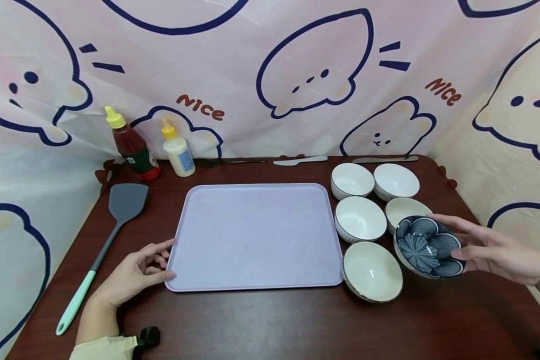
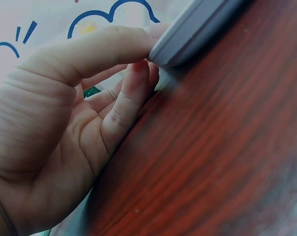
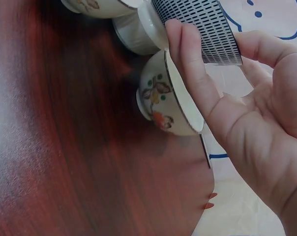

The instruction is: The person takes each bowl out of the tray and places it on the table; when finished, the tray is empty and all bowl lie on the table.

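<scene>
A pale lavender tray [image 1: 256,237] lies flat on the dark wooden table. My left hand [image 1: 139,270] is at its left edge; in the left wrist view the thumb [image 2: 121,46] lies over the rim, with curled fingers against it from below. At the right, my right hand [image 1: 499,250] grips a blue patterned bowl [image 1: 425,250] by its side, raised and tilted. Petal-like designs fill its inside, and the right wrist view shows dark dashes outside. Cream bowl [image 1: 372,272] stands just left of it, touching the tray's corner. Another cream bowl [image 1: 407,207] is partly hidden behind it.
White bowls [image 1: 360,218] stand in rows along the tray's right side. A grey spatula [image 1: 101,250] with a mint handle lies at the left. Behind are a red sauce bottle [image 1: 135,150], a cream squeeze bottle [image 1: 178,152] and knives [image 1: 300,161] along the back edge.
</scene>
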A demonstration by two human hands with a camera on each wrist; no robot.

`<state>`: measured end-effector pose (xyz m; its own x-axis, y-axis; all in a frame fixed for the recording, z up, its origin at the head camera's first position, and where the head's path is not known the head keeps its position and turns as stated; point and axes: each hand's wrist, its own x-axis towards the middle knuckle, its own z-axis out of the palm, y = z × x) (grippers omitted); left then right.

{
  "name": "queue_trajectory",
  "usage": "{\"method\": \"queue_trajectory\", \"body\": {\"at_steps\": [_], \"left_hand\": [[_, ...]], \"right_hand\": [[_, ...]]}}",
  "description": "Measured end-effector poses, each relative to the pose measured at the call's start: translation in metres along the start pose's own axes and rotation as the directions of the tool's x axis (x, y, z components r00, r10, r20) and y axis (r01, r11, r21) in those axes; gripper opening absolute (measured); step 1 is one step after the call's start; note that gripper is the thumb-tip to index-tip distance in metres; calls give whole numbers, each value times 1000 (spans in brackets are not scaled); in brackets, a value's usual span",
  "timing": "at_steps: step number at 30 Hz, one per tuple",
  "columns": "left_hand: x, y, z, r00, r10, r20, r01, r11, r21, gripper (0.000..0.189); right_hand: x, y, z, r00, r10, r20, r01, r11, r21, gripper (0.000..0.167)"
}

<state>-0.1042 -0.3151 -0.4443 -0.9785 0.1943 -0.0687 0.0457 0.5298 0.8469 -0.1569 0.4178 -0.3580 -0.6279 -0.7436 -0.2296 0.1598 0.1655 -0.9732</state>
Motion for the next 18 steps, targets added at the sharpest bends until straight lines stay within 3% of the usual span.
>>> {"method": "queue_trajectory", "body": {"at_steps": [10, 18], "left_hand": [[1, -2, -1, 1000, 5, -2, -5, 1000, 13, 69], [0, -3, 0, 1000, 14, -6, -14, 1000, 5, 69]], "right_hand": [[-15, 21, -4, 994, 92, -57, -95, 994, -58, 72], [-20, 34, -7, 993, 100, -64, -101, 995, -6, 72]]}}
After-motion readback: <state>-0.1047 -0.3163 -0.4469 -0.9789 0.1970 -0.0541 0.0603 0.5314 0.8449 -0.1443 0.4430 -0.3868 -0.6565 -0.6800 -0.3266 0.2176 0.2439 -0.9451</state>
